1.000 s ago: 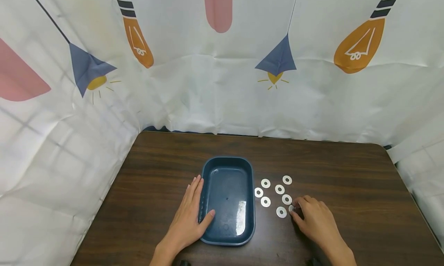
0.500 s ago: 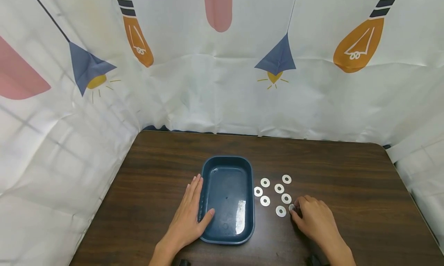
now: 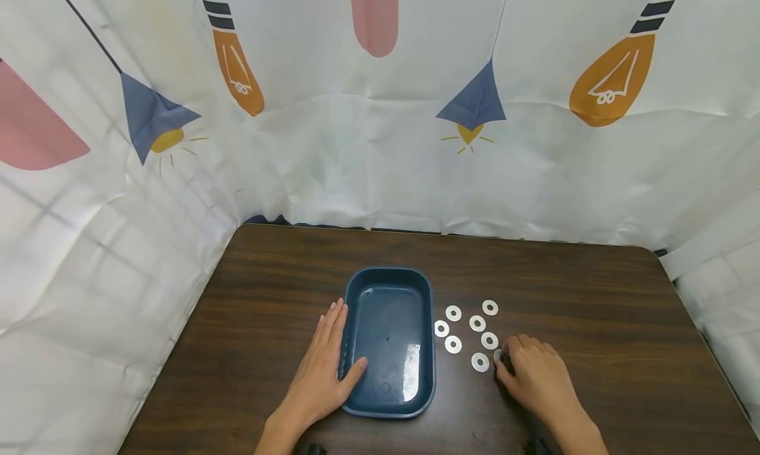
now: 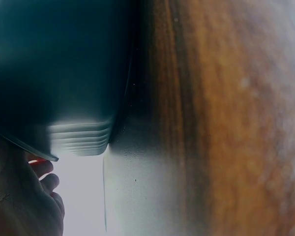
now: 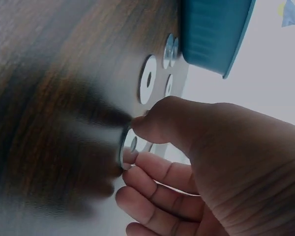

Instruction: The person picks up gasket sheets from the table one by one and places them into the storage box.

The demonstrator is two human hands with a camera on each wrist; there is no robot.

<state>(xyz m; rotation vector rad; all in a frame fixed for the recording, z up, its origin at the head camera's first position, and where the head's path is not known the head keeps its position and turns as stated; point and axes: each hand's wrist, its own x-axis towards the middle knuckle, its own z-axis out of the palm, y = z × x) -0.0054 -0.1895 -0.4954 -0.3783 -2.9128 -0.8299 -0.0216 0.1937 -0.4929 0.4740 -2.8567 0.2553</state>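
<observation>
A blue rectangular tray lies on the table in the head view. My left hand rests along its left rim, fingers straight and thumb over the edge. To the tray's right, my right hand pinches a flat metal washer by its edges, thumb on one side and index finger on the other. That washer appears to be at the tabletop, partly hidden by the fingers. Several more washers lie flat between the tray and my right hand, such as a near washer beside the thumb.
The dark wooden table reaches back to a white curtain printed with lamps and bulbs. The curtain also hangs at the left and right. Small black objects show by both wrists at the bottom edge.
Both hands and the tray hold nearly the same places. My right hand and the washer in its fingers have shifted very slightly to the left. The other washers lie unchanged.
</observation>
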